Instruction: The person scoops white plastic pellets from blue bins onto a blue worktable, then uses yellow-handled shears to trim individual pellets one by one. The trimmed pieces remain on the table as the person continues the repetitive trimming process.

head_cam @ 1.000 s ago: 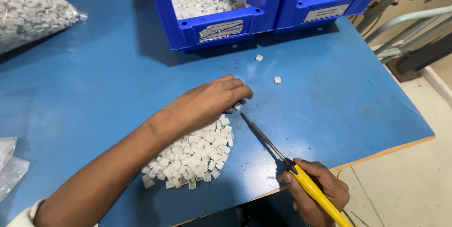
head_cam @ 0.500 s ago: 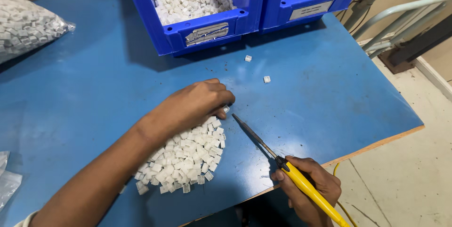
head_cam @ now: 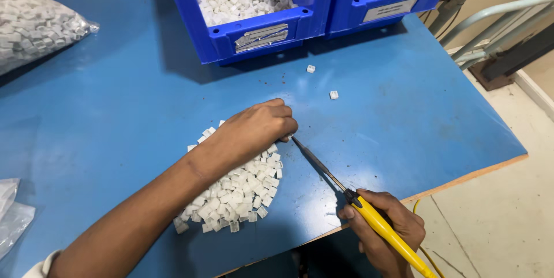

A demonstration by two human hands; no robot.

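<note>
There is just one view, taken from a camera worn on the person's head. It looks steeply down and forward over the blue worktop (head_cam: 115,82), close enough that the forearms fill the lower part of the picture. The near edge of the worktop runs slantwise across the bottom right, with bare floor (head_cam: 496,220) showing past it. At the top, the view cuts off at the fronts of two blue bins (head_cam: 259,36). On the left, it reaches a clear bag (head_cam: 34,24) at the far corner. No second view shares the scene.
</note>
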